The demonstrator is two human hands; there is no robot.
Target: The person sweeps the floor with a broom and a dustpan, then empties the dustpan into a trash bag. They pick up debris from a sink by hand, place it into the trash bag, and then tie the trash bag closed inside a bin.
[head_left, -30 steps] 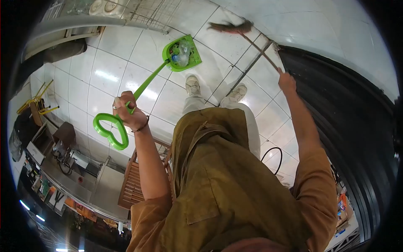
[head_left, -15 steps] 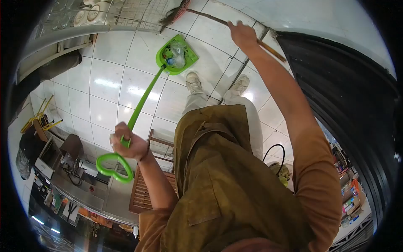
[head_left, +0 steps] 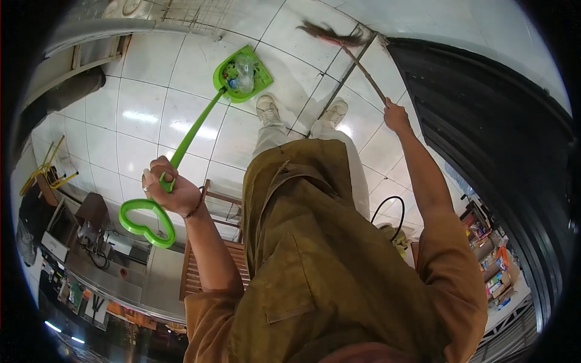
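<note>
My left hand [head_left: 169, 184] grips the long green handle of a dustpan [head_left: 242, 72], just above its heart-shaped loop end. The green pan rests on the white tiled floor [head_left: 151, 115] ahead of my left shoe and holds crumpled plastic and scraps. My right hand [head_left: 396, 116] is raised and closed around the thin wooden stick of a broom [head_left: 330, 35], whose dark bristles touch the floor beyond my right shoe, close to a black shutter.
A black ribbed shutter [head_left: 502, 139] fills the right side. A wooden slatted stool [head_left: 203, 266] stands behind me on the left. A steel counter [head_left: 97, 272] with items lies lower left, a wire rack [head_left: 193, 15] at the top. A black cable [head_left: 387, 212] loops on the floor.
The broom head swung from the wire rack at upper left back to the right, near the shutter. My right hand dropped lower and rightward. The dustpan stayed on the floor.
</note>
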